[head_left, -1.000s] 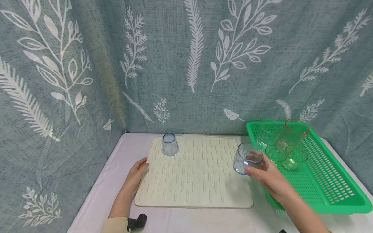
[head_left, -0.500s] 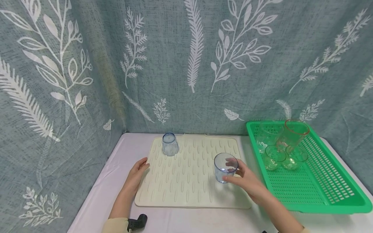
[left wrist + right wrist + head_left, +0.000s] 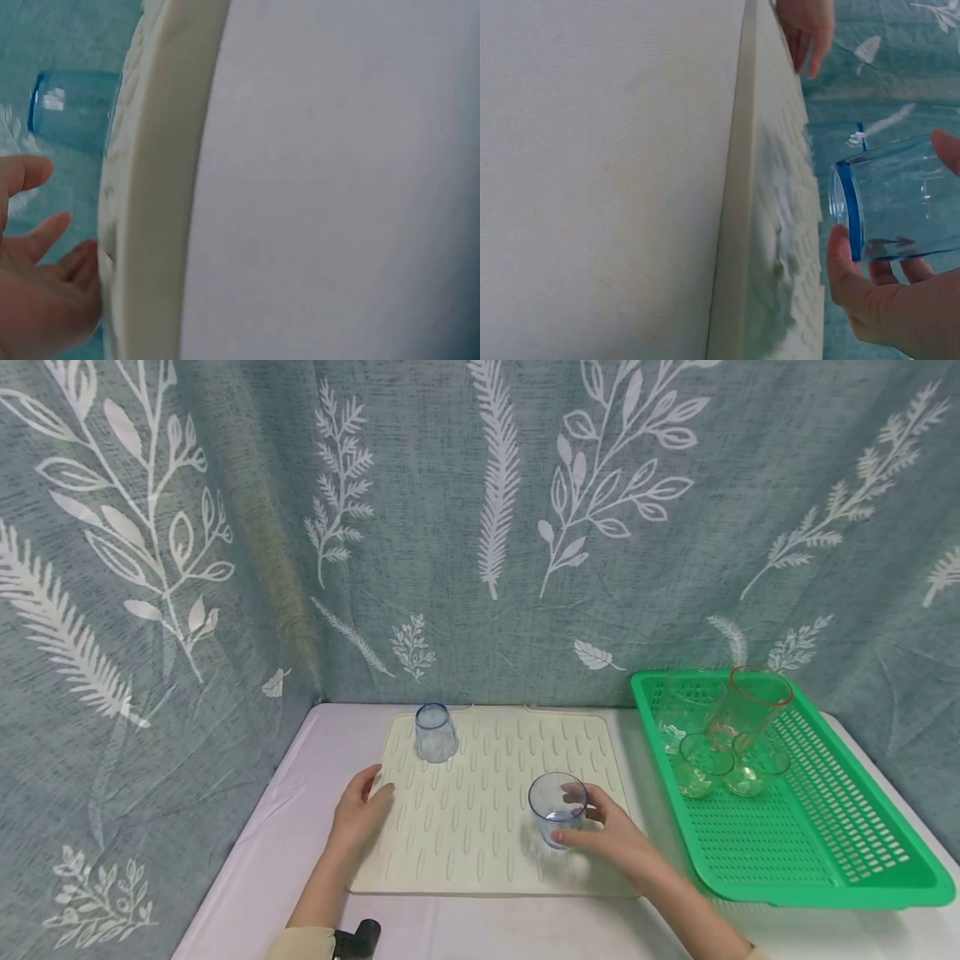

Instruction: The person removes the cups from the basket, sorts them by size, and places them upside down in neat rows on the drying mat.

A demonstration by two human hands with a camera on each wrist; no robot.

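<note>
My right hand [image 3: 611,837] grips a clear bluish drinking glass [image 3: 542,807] low over the right half of a cream ridged drying mat [image 3: 465,852]. Its wide mouth faces up, and the right wrist view shows a dark blue band [image 3: 849,202] round its lower end, near my fingers. A second bluish glass [image 3: 437,739] stands on the mat's far left corner, narrower blue-ringed end up; the left wrist view shows this glass [image 3: 79,109] too. At the mat's left edge, my left hand [image 3: 362,810] holds nothing, thumb and fingers spread apart, thumb tip over the mat.
To the right stands a green plastic basket [image 3: 795,852] with several clear glasses toward its back left, one of them a tall glass [image 3: 750,706] with a red rim. A white cloth [image 3: 255,860] covers the table. A patterned grey-green curtain [image 3: 450,527] hangs behind and at the sides.
My right hand has carried the glass left from beside the basket and lowered it over the mat. My left hand has shifted slightly, its thumb moving inward over the mat.
</note>
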